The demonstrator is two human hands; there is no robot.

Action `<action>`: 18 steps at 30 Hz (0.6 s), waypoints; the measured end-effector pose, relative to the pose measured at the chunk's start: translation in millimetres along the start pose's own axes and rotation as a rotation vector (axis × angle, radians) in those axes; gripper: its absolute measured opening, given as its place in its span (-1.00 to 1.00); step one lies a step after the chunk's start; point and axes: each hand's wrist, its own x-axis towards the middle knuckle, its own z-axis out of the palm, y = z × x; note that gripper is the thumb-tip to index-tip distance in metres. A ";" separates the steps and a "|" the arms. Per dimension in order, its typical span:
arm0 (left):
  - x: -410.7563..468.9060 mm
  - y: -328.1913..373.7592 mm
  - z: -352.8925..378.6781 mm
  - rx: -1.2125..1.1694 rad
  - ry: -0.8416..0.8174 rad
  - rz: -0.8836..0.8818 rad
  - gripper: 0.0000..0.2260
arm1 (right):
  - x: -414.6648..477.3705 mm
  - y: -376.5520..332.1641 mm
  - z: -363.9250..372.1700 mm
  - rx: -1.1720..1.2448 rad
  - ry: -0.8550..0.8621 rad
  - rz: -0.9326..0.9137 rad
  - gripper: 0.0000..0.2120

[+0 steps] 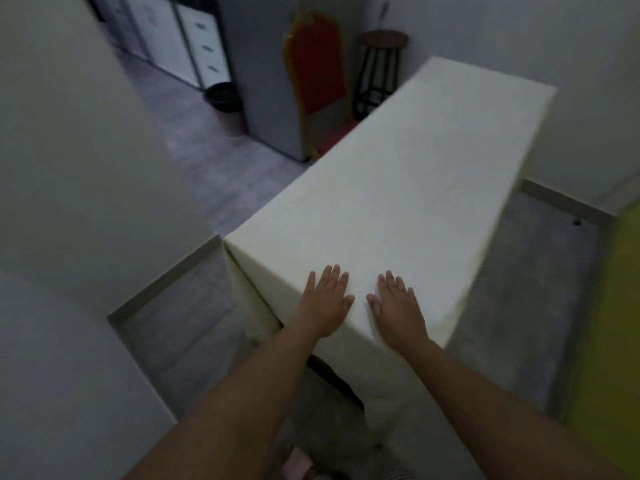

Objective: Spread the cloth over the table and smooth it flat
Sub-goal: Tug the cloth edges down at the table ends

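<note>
1 cloth (398, 188) lies under 2 hands: left hand (327, 301), right hand (398, 308).

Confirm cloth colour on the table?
Plain cream, no pattern, cloth; head view, the only one.

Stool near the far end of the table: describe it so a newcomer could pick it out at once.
Follow the long cream cloth to its far end. Just past its left edge, by the white wall, stands the stool, right of the red chair. Unlike that gold-framed chair, it is backless: a round dark seat on thin black legs.
</note>
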 end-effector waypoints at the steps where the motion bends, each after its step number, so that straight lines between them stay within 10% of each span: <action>1: 1.8 9.8 0.5 0.005 -0.020 0.051 -0.47 | -12.1 4.0 1.8 0.023 0.018 0.038 -0.46; 14: -16.0 51.9 3.7 0.034 -0.108 0.140 -0.50 | -174.8 15.7 62.3 0.624 0.484 0.539 -0.76; 18: -4.9 63.9 -0.1 0.046 -0.016 0.263 -0.51 | -182.4 20.6 77.5 0.601 0.380 0.634 -0.70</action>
